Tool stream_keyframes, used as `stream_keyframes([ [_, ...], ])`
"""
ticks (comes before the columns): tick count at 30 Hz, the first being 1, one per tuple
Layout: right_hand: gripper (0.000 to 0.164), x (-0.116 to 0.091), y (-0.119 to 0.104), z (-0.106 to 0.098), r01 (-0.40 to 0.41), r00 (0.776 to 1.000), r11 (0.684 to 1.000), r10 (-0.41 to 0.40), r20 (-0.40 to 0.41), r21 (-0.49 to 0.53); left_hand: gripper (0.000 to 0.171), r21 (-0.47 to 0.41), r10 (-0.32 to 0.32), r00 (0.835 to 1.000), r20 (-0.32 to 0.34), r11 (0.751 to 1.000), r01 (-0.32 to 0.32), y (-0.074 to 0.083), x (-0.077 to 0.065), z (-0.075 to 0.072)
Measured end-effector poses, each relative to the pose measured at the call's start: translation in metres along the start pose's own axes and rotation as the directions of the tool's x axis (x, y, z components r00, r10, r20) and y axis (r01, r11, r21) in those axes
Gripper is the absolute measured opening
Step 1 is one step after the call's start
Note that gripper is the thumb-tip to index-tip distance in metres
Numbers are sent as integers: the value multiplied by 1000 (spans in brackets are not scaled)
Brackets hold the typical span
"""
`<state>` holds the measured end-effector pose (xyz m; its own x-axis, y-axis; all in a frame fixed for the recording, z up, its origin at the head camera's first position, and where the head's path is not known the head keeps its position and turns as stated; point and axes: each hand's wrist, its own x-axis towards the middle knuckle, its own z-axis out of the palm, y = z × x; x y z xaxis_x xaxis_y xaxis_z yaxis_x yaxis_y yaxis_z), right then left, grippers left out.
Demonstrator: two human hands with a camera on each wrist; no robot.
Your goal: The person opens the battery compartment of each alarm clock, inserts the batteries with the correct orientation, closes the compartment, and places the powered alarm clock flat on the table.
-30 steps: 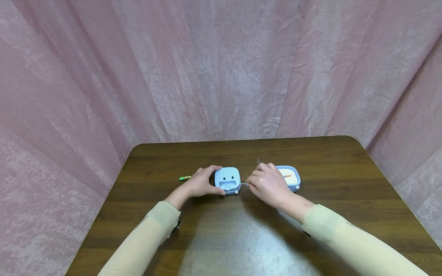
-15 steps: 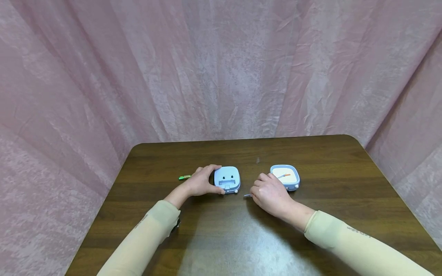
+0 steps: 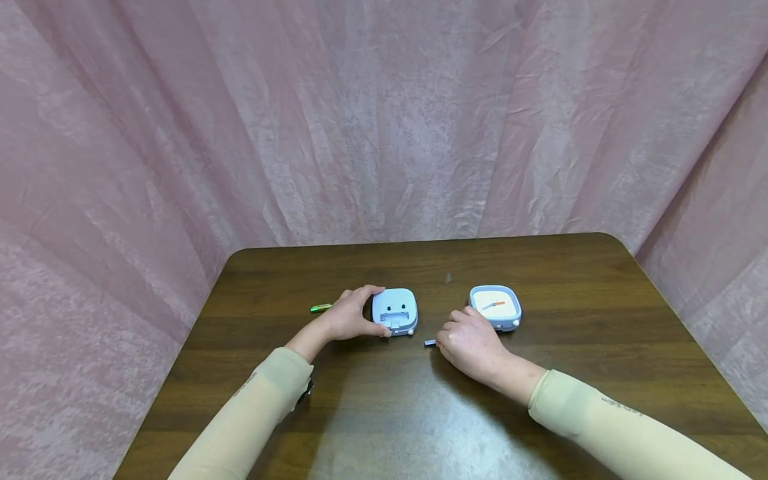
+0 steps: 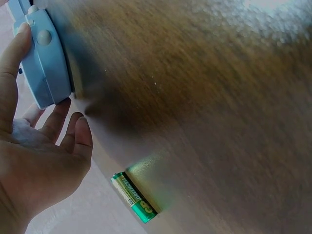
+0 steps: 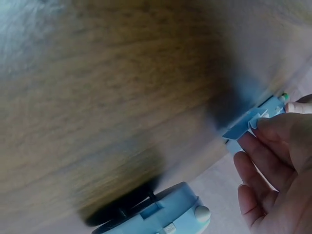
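Note:
My left hand (image 3: 350, 319) grips the left edge of a light-blue clock (image 3: 394, 300) between thumb and fingers. This clock lies back up, with two dark eye-like dots and an open battery compartment. My right hand (image 3: 473, 343), apart from it to the right, pinches a small light-blue battery cover (image 5: 240, 127) a little above the table; one end of the cover pokes out left of the fingers in the head view. A second light-blue clock (image 3: 496, 303) lies dial up just beyond the right hand, showing a white face with an orange hand.
A green-and-gold battery (image 4: 134, 197) lies on the wooden table (image 3: 372, 413), beyond the left hand. Between the clocks, farther back, is a small pale spot (image 3: 448, 277), too small to identify. A pink curtain (image 3: 384, 133) hangs behind the table.
My right hand has drawn the battery cover away from the left clock, slightly toward me and rightward, uncovering more of the second clock. My left hand has stayed in place.

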<state>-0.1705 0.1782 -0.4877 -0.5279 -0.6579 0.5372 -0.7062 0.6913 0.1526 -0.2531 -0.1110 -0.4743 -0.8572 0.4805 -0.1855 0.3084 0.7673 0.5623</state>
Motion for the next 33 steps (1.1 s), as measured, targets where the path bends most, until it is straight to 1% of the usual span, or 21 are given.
stream_keyframes([
  [12, 23, -3, -2, 3, 30, 999, 1000, -30, -17, 10, 103, -4, -2, 1000, 9, 1000, 2, -1, 0, 0],
  [21, 18, -5, -3, 5, 16, 1000, 999, -17, 17, 29, 103, -4, -2, 1000, 6, 1000, 2, -2, 1, 0],
  [26, 16, -4, -3, 2, -15, 999, 999, 13, 35, 46, 103, -10, 3, 1000, 1, 1000, -3, -1, 0, 1],
  [30, 14, 2, 0, -8, -47, 999, 995, 44, 32, 83, 102, -9, 4, 1000, 0, 1000, -4, -1, 0, 1],
  [32, 17, 8, 2, -15, -75, 996, 992, 70, 49, 106, 102, -5, 4, 1000, 1, 1000, -4, -1, 0, 1],
  [33, 22, 12, 4, -19, -93, 994, 989, 86, 65, 114, 102, -3, 4, 1000, -1, 1000, -4, -1, 0, 1],
])
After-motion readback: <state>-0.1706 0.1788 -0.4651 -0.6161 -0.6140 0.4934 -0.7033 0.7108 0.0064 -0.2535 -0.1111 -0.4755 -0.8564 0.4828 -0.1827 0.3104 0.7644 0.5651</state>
